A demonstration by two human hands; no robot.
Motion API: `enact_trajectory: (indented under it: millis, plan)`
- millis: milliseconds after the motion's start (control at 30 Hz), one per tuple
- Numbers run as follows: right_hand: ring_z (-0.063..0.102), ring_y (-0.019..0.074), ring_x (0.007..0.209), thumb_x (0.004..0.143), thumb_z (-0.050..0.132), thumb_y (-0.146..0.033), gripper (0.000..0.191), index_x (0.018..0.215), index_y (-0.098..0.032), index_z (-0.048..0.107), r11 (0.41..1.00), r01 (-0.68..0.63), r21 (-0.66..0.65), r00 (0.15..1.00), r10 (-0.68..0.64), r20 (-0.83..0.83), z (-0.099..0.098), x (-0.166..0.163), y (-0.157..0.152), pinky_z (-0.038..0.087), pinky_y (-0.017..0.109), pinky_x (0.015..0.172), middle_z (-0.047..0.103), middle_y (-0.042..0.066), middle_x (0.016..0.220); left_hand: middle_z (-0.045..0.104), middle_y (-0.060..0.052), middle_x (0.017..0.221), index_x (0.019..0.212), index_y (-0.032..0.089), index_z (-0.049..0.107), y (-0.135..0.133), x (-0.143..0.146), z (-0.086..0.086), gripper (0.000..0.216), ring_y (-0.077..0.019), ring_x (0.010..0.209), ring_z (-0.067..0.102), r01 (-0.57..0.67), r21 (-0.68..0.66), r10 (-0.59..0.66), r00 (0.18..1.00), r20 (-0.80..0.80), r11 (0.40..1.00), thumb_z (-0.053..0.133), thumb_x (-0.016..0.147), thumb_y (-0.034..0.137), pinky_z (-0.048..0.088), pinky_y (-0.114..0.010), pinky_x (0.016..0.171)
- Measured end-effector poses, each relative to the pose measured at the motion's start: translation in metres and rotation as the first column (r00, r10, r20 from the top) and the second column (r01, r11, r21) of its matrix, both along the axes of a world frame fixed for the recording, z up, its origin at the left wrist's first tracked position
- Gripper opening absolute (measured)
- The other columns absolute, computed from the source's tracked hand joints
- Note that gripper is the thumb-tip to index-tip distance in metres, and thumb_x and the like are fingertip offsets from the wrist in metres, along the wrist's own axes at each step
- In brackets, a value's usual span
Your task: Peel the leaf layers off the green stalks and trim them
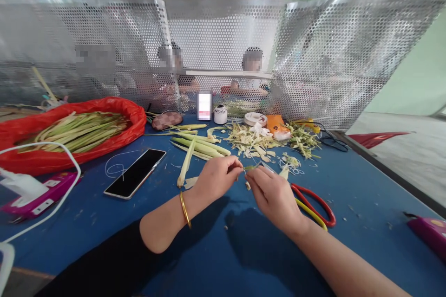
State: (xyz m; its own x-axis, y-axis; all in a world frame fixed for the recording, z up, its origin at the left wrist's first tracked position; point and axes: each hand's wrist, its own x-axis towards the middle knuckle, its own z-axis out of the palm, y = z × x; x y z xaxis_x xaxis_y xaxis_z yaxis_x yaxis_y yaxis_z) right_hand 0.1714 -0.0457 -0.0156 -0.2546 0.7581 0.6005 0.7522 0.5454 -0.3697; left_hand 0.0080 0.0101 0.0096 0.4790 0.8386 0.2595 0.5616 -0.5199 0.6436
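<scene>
My left hand (218,176), with a gold bangle (185,209) at its wrist, is closed in a pinch above the blue table. Close beside it, my right hand (273,195) is pinched shut too. Between the fingertips of both runs a short green plant strip (250,167). Just beyond the hands lie pale green leaf stalks (204,146) and one separate stalk (187,162). Scissors with red and yellow handles (325,206) rest by my right wrist, their blades partly hidden behind that hand.
On the left are a red bag (135,111) of long stalks, a phone (135,174) and a purple power strip (45,195) with a white cable. Shredded trimmings (251,141), a tape roll (255,119) and a lit phone (204,106) stand before a perforated metal screen (223,23). People sit behind it.
</scene>
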Motion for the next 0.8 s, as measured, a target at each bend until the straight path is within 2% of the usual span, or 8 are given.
enact_trajectory:
  millis: [100, 233, 367, 433, 533, 633, 700, 800]
  plan:
    - [0.050, 0.0154, 0.062, 0.094, 0.040, -0.021, 0.025, 0.077, -0.018, 0.057, 1.000, 0.016, -0.006, 0.999, -0.015, 0.031, 0.005, 0.006, 0.003, 0.034, 0.027, 0.058, 0.054, 0.003, 0.071, 0.065, 0.001, 0.062, 0.073, 0.019, 0.069, -0.003, -0.001, 0.002, 0.015, -0.0134, 0.061, 0.057, 0.144, -0.009, -0.144, 0.984, -0.109, 0.990, 0.056, 0.080, 0.018, 0.036, -0.024, 0.060]
    - [0.052, 0.0152, 0.066, 0.088, 0.050, -0.026, 0.023, 0.068, -0.019, 0.058, 0.959, -0.054, -0.278, 0.978, -0.005, -0.210, 0.011, 0.014, 0.014, 0.037, 0.026, 0.061, 0.058, 0.002, 0.068, 0.065, 0.001, 0.062, 0.076, 0.018, 0.070, -0.005, -0.002, 0.010, 0.013, -0.0124, 0.060, 0.058, 0.305, -0.206, -0.321, 0.946, -0.046, 0.930, 0.058, 0.078, 0.017, 0.039, -0.022, 0.061]
    - [0.042, 0.0112, 0.049, 0.076, 0.063, -0.040, 0.027, 0.061, -0.019, 0.058, 0.716, -0.309, -0.627, 0.797, -0.165, -0.581, 0.010, 0.015, 0.020, 0.036, 0.025, 0.051, 0.047, -0.004, 0.050, 0.062, 0.001, 0.063, 0.077, 0.017, 0.068, -0.005, -0.002, 0.015, 0.014, -0.0108, 0.057, 0.053, 0.327, -0.311, -0.289, 0.943, 0.162, 0.892, 0.057, 0.082, 0.025, 0.040, -0.021, 0.057]
    - [0.035, 0.0086, 0.043, 0.070, 0.069, -0.043, 0.028, 0.062, -0.018, 0.059, 0.616, -0.468, -0.634, 0.652, -0.244, -0.718, 0.007, 0.012, 0.019, 0.037, 0.025, 0.049, 0.041, -0.007, 0.046, 0.061, 0.001, 0.063, 0.076, 0.017, 0.066, -0.004, -0.001, 0.014, 0.015, -0.0109, 0.059, 0.053, 0.283, -0.274, -0.224, 0.948, 0.227, 0.919, 0.056, 0.083, 0.026, 0.040, -0.021, 0.058]
    - [0.027, 0.0062, 0.041, 0.070, 0.070, -0.045, 0.029, 0.066, -0.017, 0.060, 0.575, -0.589, -0.568, 0.511, -0.280, -0.813, 0.000, 0.004, 0.016, 0.038, 0.025, 0.048, 0.037, -0.009, 0.047, 0.061, 0.002, 0.063, 0.077, 0.018, 0.064, -0.003, 0.000, 0.009, 0.015, -0.0111, 0.059, 0.051, 0.125, -0.167, -0.086, 0.971, 0.223, 0.978, 0.055, 0.084, 0.027, 0.039, -0.021, 0.058]
    - [0.032, 0.0083, 0.041, 0.081, 0.059, -0.045, 0.029, 0.069, -0.019, 0.057, 0.627, -0.509, -0.589, 0.588, -0.247, -0.771, -0.006, -0.004, 0.014, 0.036, 0.025, 0.049, 0.035, -0.008, 0.046, 0.063, 0.001, 0.065, 0.081, 0.019, 0.066, -0.003, 0.000, 0.003, 0.016, -0.0117, 0.058, 0.052, -0.015, -0.064, 0.026, 0.985, 0.169, 0.998, 0.054, 0.085, 0.028, 0.038, -0.022, 0.057]
    - [0.039, 0.0113, 0.046, 0.087, 0.050, -0.041, 0.028, 0.069, -0.020, 0.053, 0.751, -0.313, -0.581, 0.757, -0.172, -0.630, -0.008, -0.007, 0.011, 0.034, 0.026, 0.051, 0.039, -0.006, 0.048, 0.067, 0.000, 0.070, 0.084, 0.020, 0.067, -0.003, 0.001, 0.001, 0.016, -0.0131, 0.062, 0.056, -0.066, -0.016, 0.067, 0.988, 0.141, 0.998, 0.054, 0.085, 0.028, 0.039, -0.022, 0.060]
    - [0.044, 0.0140, 0.057, 0.092, 0.041, -0.030, 0.027, 0.067, -0.022, 0.043, 0.932, -0.093, -0.350, 0.947, -0.026, -0.322, -0.007, -0.008, 0.007, 0.033, 0.026, 0.056, 0.047, -0.001, 0.061, 0.071, -0.002, 0.079, 0.086, 0.020, 0.068, -0.003, 0.001, -0.001, 0.016, -0.0151, 0.070, 0.061, -0.094, 0.054, 0.090, 0.993, 0.075, 0.994, 0.054, 0.085, 0.027, 0.039, -0.023, 0.064]
